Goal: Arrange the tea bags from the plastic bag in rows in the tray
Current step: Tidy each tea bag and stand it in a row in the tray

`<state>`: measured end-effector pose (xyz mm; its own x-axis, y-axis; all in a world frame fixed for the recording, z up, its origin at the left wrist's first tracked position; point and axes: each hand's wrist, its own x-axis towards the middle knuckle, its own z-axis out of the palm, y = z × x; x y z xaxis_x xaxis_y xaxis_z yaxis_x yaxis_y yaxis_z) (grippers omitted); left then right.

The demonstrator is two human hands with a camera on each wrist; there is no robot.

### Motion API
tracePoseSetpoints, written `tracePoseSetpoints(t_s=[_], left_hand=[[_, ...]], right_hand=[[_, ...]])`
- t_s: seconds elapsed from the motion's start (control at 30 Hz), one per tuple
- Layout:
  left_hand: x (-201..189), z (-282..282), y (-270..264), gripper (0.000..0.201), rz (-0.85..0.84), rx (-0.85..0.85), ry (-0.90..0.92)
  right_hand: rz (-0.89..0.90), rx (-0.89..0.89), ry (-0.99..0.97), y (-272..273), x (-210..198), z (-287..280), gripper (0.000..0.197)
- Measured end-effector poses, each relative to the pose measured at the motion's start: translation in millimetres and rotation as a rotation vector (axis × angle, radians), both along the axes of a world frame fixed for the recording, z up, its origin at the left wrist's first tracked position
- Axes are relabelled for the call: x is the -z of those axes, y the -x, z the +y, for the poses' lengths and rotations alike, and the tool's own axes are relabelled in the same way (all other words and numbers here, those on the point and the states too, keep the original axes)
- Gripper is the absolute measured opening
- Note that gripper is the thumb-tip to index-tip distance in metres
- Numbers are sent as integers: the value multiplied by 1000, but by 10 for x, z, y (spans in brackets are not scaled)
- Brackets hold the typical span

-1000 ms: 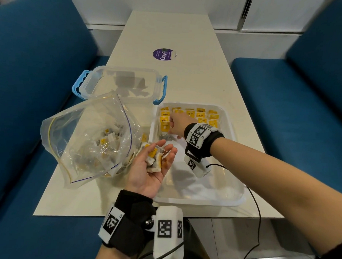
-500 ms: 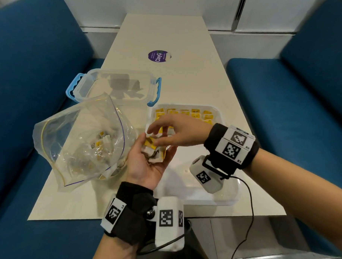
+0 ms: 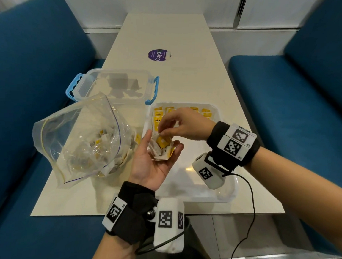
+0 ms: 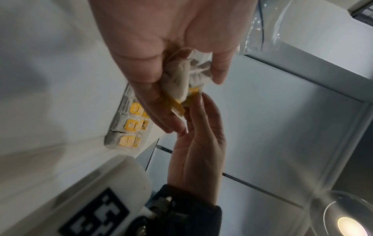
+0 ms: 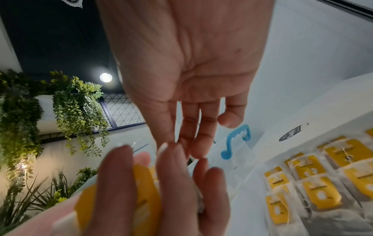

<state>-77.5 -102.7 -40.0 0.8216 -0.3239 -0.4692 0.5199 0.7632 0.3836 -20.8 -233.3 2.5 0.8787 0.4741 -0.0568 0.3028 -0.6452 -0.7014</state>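
Observation:
My left hand [image 3: 163,142] is palm up over the near left corner of the white tray [image 3: 229,197], fingers cupped round a bunch of tea bags [image 3: 160,155] with yellow tags. My right hand [image 3: 163,130] reaches across from the right and pinches one tea bag at the top of that bunch. In the left wrist view its fingertip [image 4: 194,102] touches a yellow tag [image 4: 177,110]. Several tea bags [image 3: 205,113] lie in rows at the tray's far end, also visible in the right wrist view [image 5: 315,183]. The clear plastic bag [image 3: 78,141] lies open to the left, with more tea bags inside.
A clear lidded box [image 3: 113,84] with blue handles stands behind the plastic bag. A purple round sticker [image 3: 159,55] is on the table further back. Blue bench seats flank the table on both sides. The tray's near half holds no tea bags.
My right hand has come back from the rows at the tray's far end to the bunch in my left hand and pinched a bag. My left fingers have curled closer round the bunch.

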Motion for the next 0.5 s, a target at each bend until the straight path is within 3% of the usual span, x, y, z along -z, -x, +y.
tracePoseSetpoints(t_s=[0.2,0.33,0.5], left_hand=[[24,44,4,44,5,21,38],[52,26,-5,39,-9,0,56],[71,21,-4,35,-4,-8,83]], right_hand=[[-45,63,-32,62,26,-1,14],[28,82,9,89,30,-12,32],[38,133,-84,103,28,-45,19]])
